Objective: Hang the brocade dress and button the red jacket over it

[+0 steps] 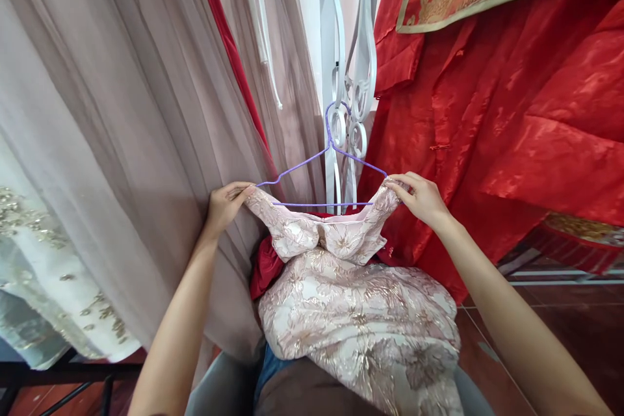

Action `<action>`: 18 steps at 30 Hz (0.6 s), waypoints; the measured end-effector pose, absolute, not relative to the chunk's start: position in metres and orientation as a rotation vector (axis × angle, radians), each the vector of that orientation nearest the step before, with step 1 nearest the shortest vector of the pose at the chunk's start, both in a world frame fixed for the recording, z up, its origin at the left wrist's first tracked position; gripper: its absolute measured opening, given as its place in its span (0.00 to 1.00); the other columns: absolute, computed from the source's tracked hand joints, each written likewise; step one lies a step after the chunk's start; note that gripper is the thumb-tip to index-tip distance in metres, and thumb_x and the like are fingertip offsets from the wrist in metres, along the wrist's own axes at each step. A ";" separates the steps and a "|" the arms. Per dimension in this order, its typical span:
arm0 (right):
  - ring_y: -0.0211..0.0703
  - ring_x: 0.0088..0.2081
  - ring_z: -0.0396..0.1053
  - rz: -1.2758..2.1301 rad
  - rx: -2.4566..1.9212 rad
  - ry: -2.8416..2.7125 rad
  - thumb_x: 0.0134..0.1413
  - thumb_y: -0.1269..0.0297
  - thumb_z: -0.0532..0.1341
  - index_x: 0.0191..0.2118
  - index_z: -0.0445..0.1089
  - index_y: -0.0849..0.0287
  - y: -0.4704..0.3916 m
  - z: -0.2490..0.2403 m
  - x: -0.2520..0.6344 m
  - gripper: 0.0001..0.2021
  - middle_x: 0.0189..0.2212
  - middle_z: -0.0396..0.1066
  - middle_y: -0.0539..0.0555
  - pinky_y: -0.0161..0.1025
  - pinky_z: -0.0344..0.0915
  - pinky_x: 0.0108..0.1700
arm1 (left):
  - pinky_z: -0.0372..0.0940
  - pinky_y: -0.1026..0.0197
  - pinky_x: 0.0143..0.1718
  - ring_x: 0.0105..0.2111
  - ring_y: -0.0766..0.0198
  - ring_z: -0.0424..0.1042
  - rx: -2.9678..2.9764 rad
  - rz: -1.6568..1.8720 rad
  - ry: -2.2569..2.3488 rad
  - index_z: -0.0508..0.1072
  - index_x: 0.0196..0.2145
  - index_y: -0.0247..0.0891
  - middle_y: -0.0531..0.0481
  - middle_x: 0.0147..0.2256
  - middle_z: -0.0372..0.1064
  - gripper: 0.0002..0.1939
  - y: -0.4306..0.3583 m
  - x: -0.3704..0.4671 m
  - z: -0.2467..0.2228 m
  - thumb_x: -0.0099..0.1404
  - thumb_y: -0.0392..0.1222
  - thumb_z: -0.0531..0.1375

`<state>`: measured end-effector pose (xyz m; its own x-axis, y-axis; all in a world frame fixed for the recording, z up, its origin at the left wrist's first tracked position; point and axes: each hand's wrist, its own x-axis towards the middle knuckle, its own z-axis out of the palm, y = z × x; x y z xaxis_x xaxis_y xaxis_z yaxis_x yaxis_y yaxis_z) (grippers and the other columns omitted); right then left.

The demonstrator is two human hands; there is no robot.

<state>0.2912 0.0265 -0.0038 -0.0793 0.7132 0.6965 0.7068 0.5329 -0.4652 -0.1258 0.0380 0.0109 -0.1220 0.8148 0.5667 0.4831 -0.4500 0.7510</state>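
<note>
A pale pink dress [361, 299] with a metallic floral pattern hangs from a purple wire hanger [307, 160] and drapes toward my lap. My left hand [228, 208] pinches the dress's left shoulder strap at that end of the hanger. At the opposite end, my right hand [422, 195] grips the other strap between thumb and fingers. The hanger's hook is up by a white scrolled metal frame [359, 94]; whether it hangs on the frame, I cannot tell. Dark red fabric [266, 268] shows behind the bodice.
Greyish-pink sheer curtains [141, 78] fill the left side. Red garments with gold embroidery [487, 110] hang close on the right. A white beaded garment [63, 292] hangs at far left above a black metal rail [73, 374]. Reddish floor tiles [487, 338] show at lower right.
</note>
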 end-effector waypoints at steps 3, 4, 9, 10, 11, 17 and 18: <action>0.43 0.31 0.69 0.030 -1.178 -1.803 0.56 0.52 0.58 0.39 0.76 0.52 0.025 -0.003 0.292 0.13 0.30 0.72 0.53 0.39 0.65 0.37 | 0.69 0.59 0.40 0.35 0.57 0.75 2.114 1.344 1.399 0.77 0.33 0.35 0.45 0.34 0.77 0.22 0.046 -0.099 0.035 0.53 0.58 0.63; 0.43 0.31 0.69 0.038 -1.182 -1.797 0.55 0.52 0.59 0.39 0.76 0.52 0.024 -0.003 0.293 0.14 0.31 0.73 0.53 0.40 0.65 0.38 | 0.69 0.60 0.38 0.34 0.57 0.75 2.174 1.253 1.379 0.78 0.33 0.35 0.45 0.33 0.77 0.21 0.049 -0.092 0.042 0.53 0.58 0.63; 0.45 0.35 0.72 0.336 -1.110 -1.626 0.54 0.46 0.58 0.38 0.76 0.53 0.027 -0.010 0.305 0.18 0.34 0.76 0.53 0.40 0.69 0.40 | 0.70 0.58 0.39 0.37 0.55 0.76 1.973 1.253 1.298 0.77 0.32 0.35 0.44 0.34 0.77 0.25 0.060 -0.102 0.038 0.53 0.63 0.61; 0.45 0.35 0.73 0.455 -1.068 -1.530 0.55 0.44 0.56 0.37 0.75 0.54 0.030 -0.016 0.308 0.20 0.32 0.76 0.53 0.40 0.70 0.40 | 0.70 0.57 0.40 0.38 0.55 0.76 1.847 1.329 1.281 0.77 0.33 0.35 0.42 0.36 0.77 0.28 0.062 -0.108 0.028 0.56 0.65 0.56; 0.45 0.34 0.74 0.584 -1.034 -1.422 0.55 0.42 0.54 0.35 0.75 0.55 0.034 -0.025 0.310 0.22 0.30 0.76 0.54 0.41 0.71 0.38 | 0.70 0.57 0.41 0.39 0.56 0.75 1.715 1.377 1.258 0.76 0.34 0.35 0.41 0.37 0.77 0.31 0.063 -0.114 0.014 0.60 0.67 0.50; 0.44 0.24 0.74 1.205 -1.097 -1.283 0.46 0.56 0.64 0.25 0.72 0.58 0.046 -0.089 0.295 0.10 0.23 0.76 0.54 0.44 0.75 0.32 | 0.70 0.51 0.41 0.38 0.51 0.76 1.639 0.968 1.445 0.76 0.34 0.38 0.43 0.30 0.77 0.20 0.057 -0.113 -0.079 0.51 0.57 0.63; 0.44 0.24 0.74 1.227 -1.105 -1.354 0.44 0.59 0.64 0.24 0.72 0.58 0.046 -0.096 0.291 0.08 0.23 0.76 0.54 0.44 0.75 0.31 | 0.70 0.50 0.41 0.37 0.49 0.76 1.658 0.921 1.450 0.77 0.33 0.38 0.44 0.29 0.77 0.19 0.056 -0.111 -0.088 0.48 0.55 0.65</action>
<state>0.2909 0.0459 -0.0957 -0.1242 0.9891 0.0793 0.0184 0.0822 -0.9964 -0.1108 0.0562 -0.0883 0.1050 0.9933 0.0472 0.4646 -0.0910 0.8808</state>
